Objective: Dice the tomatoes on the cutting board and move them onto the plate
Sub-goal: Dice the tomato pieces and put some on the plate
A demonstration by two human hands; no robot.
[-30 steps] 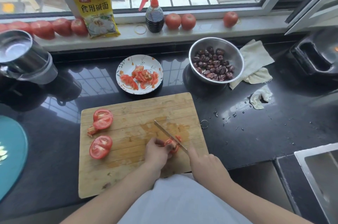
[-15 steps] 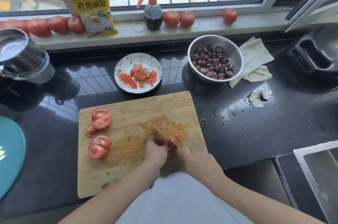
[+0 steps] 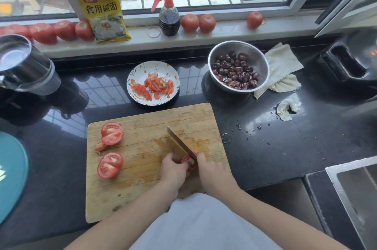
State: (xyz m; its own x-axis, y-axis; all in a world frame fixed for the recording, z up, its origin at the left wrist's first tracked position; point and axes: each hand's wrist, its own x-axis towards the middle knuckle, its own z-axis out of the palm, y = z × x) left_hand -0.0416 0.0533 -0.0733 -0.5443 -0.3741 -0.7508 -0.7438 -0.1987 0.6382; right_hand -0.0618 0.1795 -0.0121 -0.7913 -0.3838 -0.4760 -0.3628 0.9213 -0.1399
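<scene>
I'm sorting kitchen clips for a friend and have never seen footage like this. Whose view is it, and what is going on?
There is no machine here. A person wears a camera on the head, so you look down on their own arms and hands. The right hand holds a knife; its grip on the handle is mostly hidden. The left hand steadies a tomato piece on a wooden cutting board. Two tomato halves lie at the board's left, cut side up. Behind the board, a patterned plate holds cut tomato. To its right a metal bowl holds dark wrinkled fruit. Whole tomatoes, a yellow packet and a spray bottle stand on the windowsill.
</scene>
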